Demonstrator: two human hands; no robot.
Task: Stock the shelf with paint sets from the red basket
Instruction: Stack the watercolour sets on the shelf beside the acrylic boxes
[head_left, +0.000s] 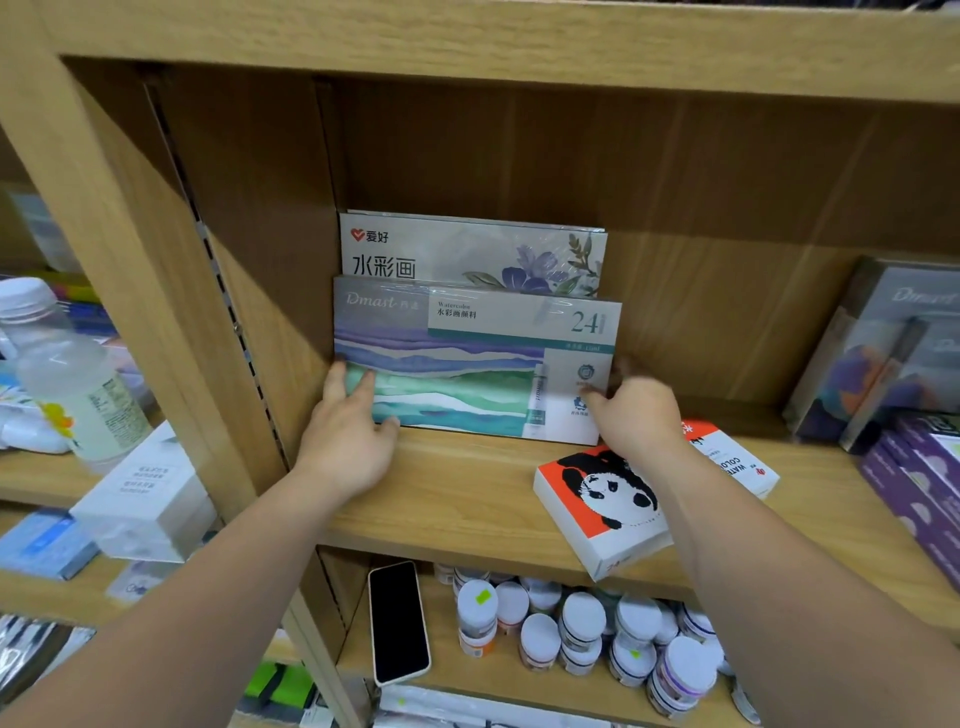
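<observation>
A wide Dmast watercolour paint set with a blue-green wave print and "24" stands upright on the wooden shelf, leaning against a taller floral paint set at the back left of the bay. My left hand lies with straight fingers on the set's lower left front, thumb at its bottom edge. My right hand holds the lower right corner, thumb on the front and fingers curled round the side edge. The red basket is out of view.
A white and orange panda paint box lies flat on the shelf under my right forearm. More boxed sets and purple boxes stand at the right. Below are a phone and several paint jars. A bottle stands in the left bay.
</observation>
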